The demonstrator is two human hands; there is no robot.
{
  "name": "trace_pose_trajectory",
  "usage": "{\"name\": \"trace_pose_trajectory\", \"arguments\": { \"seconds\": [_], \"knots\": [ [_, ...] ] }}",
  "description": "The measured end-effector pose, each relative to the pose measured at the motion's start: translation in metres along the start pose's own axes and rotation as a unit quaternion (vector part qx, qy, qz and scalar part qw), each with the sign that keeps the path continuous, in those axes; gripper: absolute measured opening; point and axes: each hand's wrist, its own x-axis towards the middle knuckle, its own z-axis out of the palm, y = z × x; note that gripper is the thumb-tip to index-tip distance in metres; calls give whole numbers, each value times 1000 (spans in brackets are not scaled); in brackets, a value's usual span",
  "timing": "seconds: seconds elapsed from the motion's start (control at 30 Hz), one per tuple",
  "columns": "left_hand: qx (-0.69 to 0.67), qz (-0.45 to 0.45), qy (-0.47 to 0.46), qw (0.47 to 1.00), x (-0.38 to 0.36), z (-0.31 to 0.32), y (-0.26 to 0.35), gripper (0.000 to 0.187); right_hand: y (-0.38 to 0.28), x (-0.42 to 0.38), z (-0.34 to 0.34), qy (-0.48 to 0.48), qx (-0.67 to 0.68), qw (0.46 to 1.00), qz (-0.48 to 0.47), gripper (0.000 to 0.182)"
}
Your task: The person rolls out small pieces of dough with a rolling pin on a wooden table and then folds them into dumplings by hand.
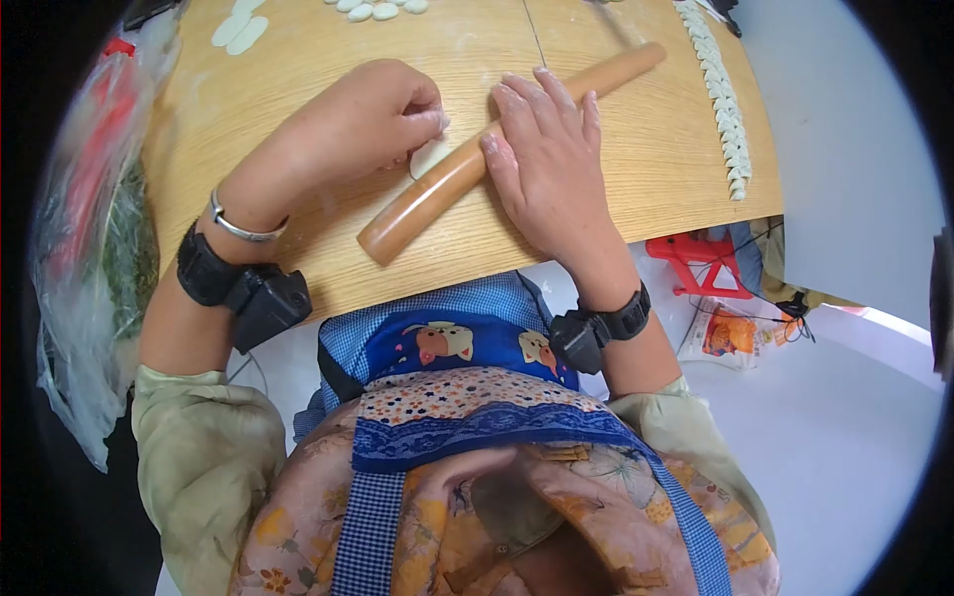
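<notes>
My left hand [383, 119] is closed in a pinch at the edge of a thin, pale dough wrapper [427, 159] on the wooden table. Part of that wrapper is hidden under the rolling pin [417, 206], which lies slantwise across the board-like tabletop. My right hand [550, 169] rests palm down on the middle of the pin, fingers stretched out and dusted with flour. Its fingers lie flat over the wood instead of wrapping round it.
Small flattened dough rounds [373, 11] lie at the far edge, with rolled oval wrappers [241, 33] to their left. Folded dough pieces [725, 114] form a long row along the right side. A plastic bag [84, 258] hangs at left; a red stool [699, 266] stands below right.
</notes>
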Motion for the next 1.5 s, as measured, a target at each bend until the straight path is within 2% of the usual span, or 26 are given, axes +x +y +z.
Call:
{"name": "trace_pose_trajectory", "arguments": {
  "seconds": [0.03, 0.13, 0.37, 0.43, 0.57, 0.73, 0.87, 0.97, 1.03, 1.17, 1.23, 1.3, 1.5],
  "knots": [
    [-40, -39, -18, 998, 0, -2, 2, 26, -1, 5, 3, 0, 0, 1000, 0, 46],
    [-69, -23, -3, 997, 1, 1, -4, 33, -3, 21, 11, 17, -9, 1000, -10, 44],
    [2, 3, -8, 1000, 1, 0, -4, 23, -4, 20, 12, 16, -7, 1000, -5, 44],
    [41, 85, 10, 995, 1, 3, -8, 16, -1, 7, 7, 17, 1, 1000, -1, 44],
    [77, 56, -10, 995, -1, 2, -4, 12, 5, -22, -8, -14, 11, 1000, 11, 51],
    [37, 53, -8, 998, -1, 0, -4, 13, 6, -35, -13, -18, 16, 1000, 19, 55],
    [76, 84, -9, 994, -4, 2, -2, 12, 3, -31, -11, -20, 16, 1000, 14, 53],
    [68, 43, 9, 997, -2, 2, -4, 12, -1, -20, -7, -15, 4, 1000, -3, 50],
    [1, -10, -28, 1000, -1, -2, -3, 14, -5, -10, -2, -11, -6, 1000, -13, 49],
    [0, -5, -20, 1000, -1, -5, -6, 17, -6, 16, 9, 11, 8, 999, -38, 41],
    [43, 38, 2, 998, 2, -9, -11, 19, -4, 27, 15, 11, 7, 999, -47, 39],
    [51, 43, -6, 998, 3, -12, -13, 19, -3, 33, 18, 21, 15, 998, -65, 36],
    [47, 53, -3, 998, 3, -8, -15, 17, 3, 1, -3, -23, 32, 998, -44, 42]
  ]
}}
